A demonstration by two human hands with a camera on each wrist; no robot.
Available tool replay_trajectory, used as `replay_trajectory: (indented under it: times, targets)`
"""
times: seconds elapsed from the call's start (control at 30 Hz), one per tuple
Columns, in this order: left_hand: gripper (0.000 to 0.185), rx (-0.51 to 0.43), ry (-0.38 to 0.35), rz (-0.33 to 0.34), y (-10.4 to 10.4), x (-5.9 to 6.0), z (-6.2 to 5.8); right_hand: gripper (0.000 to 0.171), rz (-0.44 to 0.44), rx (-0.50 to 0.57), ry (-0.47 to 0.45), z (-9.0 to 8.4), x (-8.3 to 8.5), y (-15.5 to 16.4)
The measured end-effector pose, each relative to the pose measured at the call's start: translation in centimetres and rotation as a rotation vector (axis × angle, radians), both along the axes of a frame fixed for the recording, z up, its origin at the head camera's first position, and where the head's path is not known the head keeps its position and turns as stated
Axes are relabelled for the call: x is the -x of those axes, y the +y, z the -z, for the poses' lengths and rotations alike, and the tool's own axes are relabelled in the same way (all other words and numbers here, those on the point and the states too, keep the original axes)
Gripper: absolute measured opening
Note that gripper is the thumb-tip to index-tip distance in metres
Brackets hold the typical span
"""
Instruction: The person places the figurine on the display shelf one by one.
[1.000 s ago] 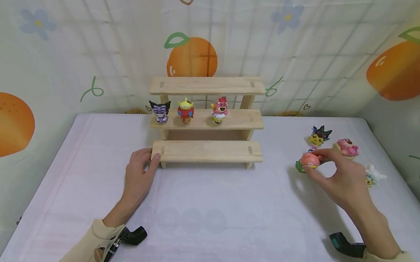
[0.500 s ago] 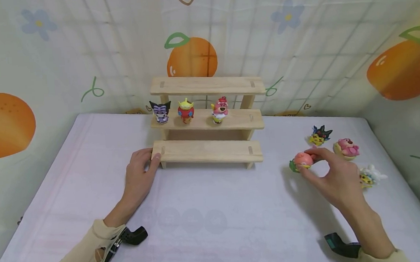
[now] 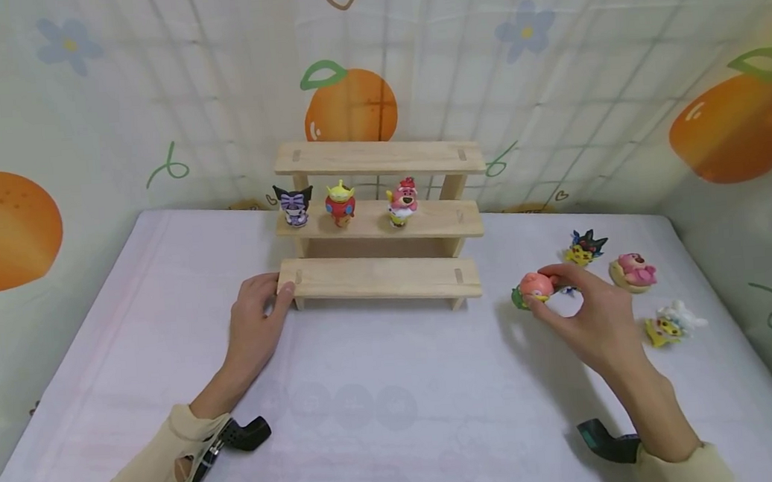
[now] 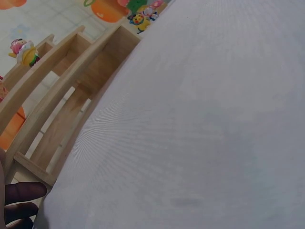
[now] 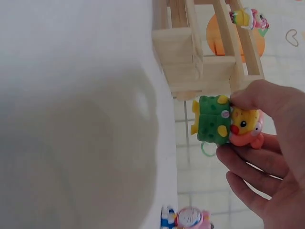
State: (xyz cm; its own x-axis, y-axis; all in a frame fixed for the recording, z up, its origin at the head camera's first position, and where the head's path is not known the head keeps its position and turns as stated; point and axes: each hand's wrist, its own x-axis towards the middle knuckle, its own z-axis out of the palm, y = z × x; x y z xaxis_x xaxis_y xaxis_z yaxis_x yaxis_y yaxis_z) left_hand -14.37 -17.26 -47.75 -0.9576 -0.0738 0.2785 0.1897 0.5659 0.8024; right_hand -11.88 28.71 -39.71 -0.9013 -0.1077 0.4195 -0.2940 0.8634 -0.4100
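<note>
My right hand point(image 3: 575, 310) pinches a small pink-headed figurine with a green body point(image 3: 530, 289) just above the white table, right of the wooden three-step shelf point(image 3: 379, 219). In the right wrist view the figurine point(image 5: 224, 125) is held sideways between thumb and fingers point(image 5: 259, 98). My left hand point(image 3: 257, 313) rests on the table, its thumb against the left end of the lowest step. On the middle step stand three figurines: a purple one point(image 3: 294, 204), a red and green one point(image 3: 340, 203) and a pink one point(image 3: 402, 202).
Loose figurines lie at the right of the table: a black and yellow one point(image 3: 584, 247), a pink one point(image 3: 633, 271), a white and yellow one point(image 3: 670, 323). A fabric wall printed with oranges point(image 3: 350, 109) encloses the table on three sides.
My right hand has carried the pink and green figurine leftward, toward the shelf. The left hand has stayed at the shelf's left end.
</note>
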Motion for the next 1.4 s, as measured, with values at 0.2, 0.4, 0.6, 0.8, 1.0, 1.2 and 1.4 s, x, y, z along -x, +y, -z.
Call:
replay_trajectory:
  times: [0.2,0.4,0.6,0.8,1.0,1.2,1.4]
  targets:
    - [0.041,0.002,-0.006,0.0,0.0,0.0,-0.3,0.044,-0.025,0.011,-0.007,-0.5,0.8,-1.7]
    - [0.042,-0.001,-0.012,-0.005,0.1,0.0,-0.2,0.044,-0.051,0.012,0.036,-1.1,1.6,-3.1]
    - [0.042,-0.001,-0.003,-0.009,0.2,0.0,-0.2,0.041,-0.085,0.042,0.064,-1.6,2.1,-4.1]
    - [0.042,-0.001,-0.002,-0.009,0.2,0.0,-0.1,0.037,-0.117,0.063,0.063,-2.1,2.5,-5.2]
    - [0.043,-0.002,-0.006,-0.007,0.1,0.1,-0.1,0.035,-0.139,0.063,0.048,-2.1,3.0,-6.4]
    - [0.043,0.003,-0.008,-0.006,0.1,0.1,0.0,0.038,-0.145,0.056,0.043,-2.4,3.3,-7.2]
    - [0.044,0.001,-0.013,-0.005,0.1,0.0,-0.1,0.036,-0.166,0.064,0.119,-3.5,3.9,-7.4]
